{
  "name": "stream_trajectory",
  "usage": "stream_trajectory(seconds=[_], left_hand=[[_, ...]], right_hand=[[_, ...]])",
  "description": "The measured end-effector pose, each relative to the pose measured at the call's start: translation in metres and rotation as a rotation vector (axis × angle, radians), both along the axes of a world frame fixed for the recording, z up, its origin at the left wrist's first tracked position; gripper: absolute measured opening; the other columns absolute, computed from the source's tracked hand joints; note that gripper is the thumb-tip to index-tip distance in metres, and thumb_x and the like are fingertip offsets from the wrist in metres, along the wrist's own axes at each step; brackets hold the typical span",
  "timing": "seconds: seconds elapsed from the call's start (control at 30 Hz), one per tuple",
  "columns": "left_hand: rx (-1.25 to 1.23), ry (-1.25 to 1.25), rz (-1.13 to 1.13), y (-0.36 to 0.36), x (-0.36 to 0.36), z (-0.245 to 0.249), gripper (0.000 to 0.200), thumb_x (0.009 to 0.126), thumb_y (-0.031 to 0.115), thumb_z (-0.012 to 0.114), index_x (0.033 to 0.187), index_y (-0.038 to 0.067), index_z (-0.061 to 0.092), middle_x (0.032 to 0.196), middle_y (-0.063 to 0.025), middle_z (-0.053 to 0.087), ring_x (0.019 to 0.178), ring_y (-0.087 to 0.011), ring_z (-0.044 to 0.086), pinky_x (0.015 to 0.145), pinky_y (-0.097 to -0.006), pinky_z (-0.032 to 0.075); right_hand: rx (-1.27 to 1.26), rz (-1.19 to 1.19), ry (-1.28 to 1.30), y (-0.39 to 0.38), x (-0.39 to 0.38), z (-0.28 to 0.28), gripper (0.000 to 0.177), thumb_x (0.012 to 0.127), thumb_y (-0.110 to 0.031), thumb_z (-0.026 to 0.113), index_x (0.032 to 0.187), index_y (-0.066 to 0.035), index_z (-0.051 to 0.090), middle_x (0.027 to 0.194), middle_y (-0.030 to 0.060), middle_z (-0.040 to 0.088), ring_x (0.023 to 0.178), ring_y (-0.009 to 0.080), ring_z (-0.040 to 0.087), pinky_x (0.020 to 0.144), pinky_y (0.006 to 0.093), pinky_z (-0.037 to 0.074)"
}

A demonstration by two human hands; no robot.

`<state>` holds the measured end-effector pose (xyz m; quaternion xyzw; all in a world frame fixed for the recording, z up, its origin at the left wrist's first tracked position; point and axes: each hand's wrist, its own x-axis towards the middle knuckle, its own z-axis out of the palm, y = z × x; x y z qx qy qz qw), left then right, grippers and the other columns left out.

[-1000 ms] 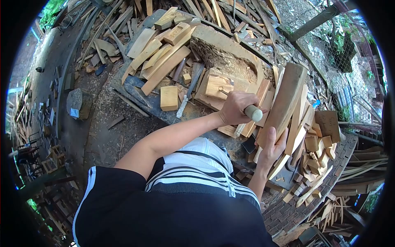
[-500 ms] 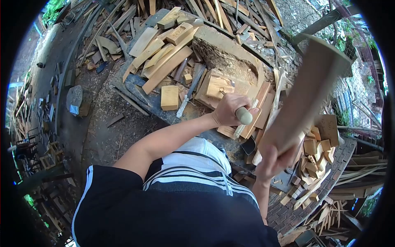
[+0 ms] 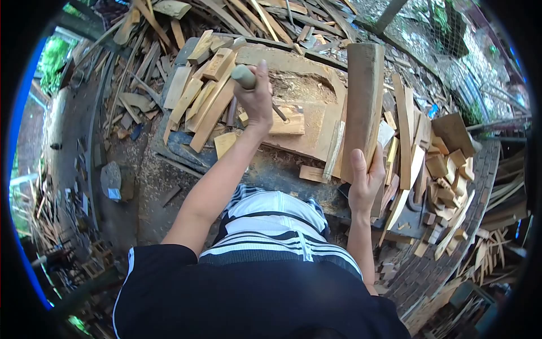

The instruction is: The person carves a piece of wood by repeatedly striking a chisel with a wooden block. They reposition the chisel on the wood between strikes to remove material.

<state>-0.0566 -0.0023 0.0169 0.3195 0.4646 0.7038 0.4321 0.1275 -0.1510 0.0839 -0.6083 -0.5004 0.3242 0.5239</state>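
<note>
My left hand [image 3: 257, 103] is wrapped round the rounded handle of a chisel [image 3: 244, 77]. The chisel is tilted, and its thin metal blade reaches down to the right onto a light wooden block [image 3: 291, 120], at a small dark cut. That block lies on a larger wooden board [image 3: 319, 116] beside a rough hollow filled with shavings. On the right, my right hand [image 3: 366, 183] grips the lower end of a long, thick wooden mallet [image 3: 363, 96], held upright over the board's right side.
Wooden strips and blocks [image 3: 209, 110] are piled on the workbench [image 3: 192, 152] at the left. Cut blocks [image 3: 446, 169] are heaped at the right. Scrap wood lies behind the bench, and a stump [image 3: 117, 179] stands on the ground at the left.
My left hand has moved left and up, tilting the chisel the other way. My right hand has swung the mallet leftward, more upright. The view has shifted a little.
</note>
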Motion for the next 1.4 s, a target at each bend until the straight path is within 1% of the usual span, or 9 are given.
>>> stream_trajectory(seconds=[0.17,0.27,0.47,0.7,0.77,0.9,0.97,1.2,1.4], left_hand=[[0.148,-0.001,-0.16,0.011,-0.001,0.004,0.019,0.095,0.015,0.059,0.105,0.007,0.045,0.079,-0.0013,0.049,0.073,-0.0088,0.051,0.065,-0.0275,0.051],[0.202,0.315,-0.288,0.012,0.005,0.004,0.032,0.096,0.016,0.058,0.119,0.004,0.038,0.091,-0.004,0.05,0.078,-0.0131,0.056,0.084,-0.0353,0.057],[0.22,0.427,-0.211,0.015,0.014,0.007,0.037,0.09,0.024,0.07,0.105,0.001,0.044,0.08,-0.0093,0.057,0.058,-0.0189,0.059,0.065,-0.0333,0.054],[0.217,0.594,0.029,0.041,0.011,-0.036,0.035,0.089,0.029,0.071,0.096,0.002,0.05,0.074,-0.0088,0.057,0.062,-0.0194,0.057,0.061,-0.0351,0.047],[0.241,0.611,-0.121,0.04,0.011,-0.037,0.029,0.093,0.02,0.066,0.1,0.007,0.041,0.071,-0.0013,0.048,0.048,-0.0063,0.048,0.035,-0.0223,0.04],[0.217,0.524,-0.16,0.039,0.017,-0.038,0.029,0.094,0.024,0.066,0.094,0.007,0.041,0.063,0.0005,0.046,0.045,-0.006,0.047,0.035,-0.0216,0.039],[0.145,0.546,-0.164,0.037,0.018,-0.04,0.033,0.091,0.027,0.069,0.097,0.002,0.049,0.072,-0.0079,0.058,0.063,-0.0168,0.057,0.062,-0.0321,0.047],[0.156,0.544,-0.185,0.033,0.02,-0.038,0.033,0.09,0.026,0.07,0.095,0.002,0.047,0.071,-0.0083,0.058,0.063,-0.0167,0.057,0.061,-0.0311,0.047],[0.217,0.531,-0.193,0.023,0.027,-0.038,0.033,0.09,0.026,0.07,0.094,0.003,0.046,0.071,-0.0092,0.059,0.062,-0.0187,0.059,0.062,-0.0323,0.048]], right_hand=[[0.008,-0.041,0.063,-0.005,0.007,-0.013,0.044,0.096,-0.03,0.06,0.121,0.006,0.052,0.1,0.0118,0.062,0.091,0.0166,0.057,0.081,0.0295,0.046],[-0.02,-0.068,0.073,-0.008,0.009,-0.018,0.043,0.097,-0.03,0.059,0.12,0.006,0.052,0.099,0.0116,0.062,0.091,0.0162,0.057,0.081,0.0291,0.046],[-0.016,-0.106,0.046,-0.008,0.014,-0.024,0.042,0.097,-0.03,0.059,0.119,0.005,0.053,0.096,0.011,0.063,0.088,0.0154,0.057,0.08,0.0289,0.047],[-0.088,-0.103,0.088,-0.009,0.013,-0.024,0.042,0.096,-0.031,0.059,0.119,0.004,0.053,0.091,0.0104,0.063,0.083,0.0149,0.058,0.075,0.0287,0.048],[-0.127,-0.097,0.103,-0.01,0.012,-0.024,0.042,0.097,-0.031,0.059,0.119,0.003,0.053,0.09,0.0106,0.063,0.08,0.0149,0.059,0.072,0.0288,0.049],[-0.125,-0.087,0.082,-0.011,0.013,-0.028,0.041,0.097,-0.032,0.059,0.119,0.003,0.053,0.088,0.0112,0.064,0.078,0.0151,0.059,0.07,0.0291,0.049],[-0.159,-0.074,0.103,-0.011,0.013,-0.027,0.041,0.096,-0.032,0.059,0.117,0.003,0.053,0.087,0.0116,0.064,0.077,0.0149,0.059,0.069,0.029,0.049],[-0.196,-0.045,0.088,0.0,0.012,-0.022,0.041,0.096,-0.034,0.06,0.113,0.004,0.054,0.08,0.0104,0.063,0.072,0.0139,0.059,0.063,0.0283,0.048],[0.216,0.056,0.033,0.069,0.002,0.042,0.04,0.093,-0.035,0.062,0.108,0.002,0.056,0.074,0.0091,0.062,0.061,0.0144,0.059,0.052,0.0299,0.046]])
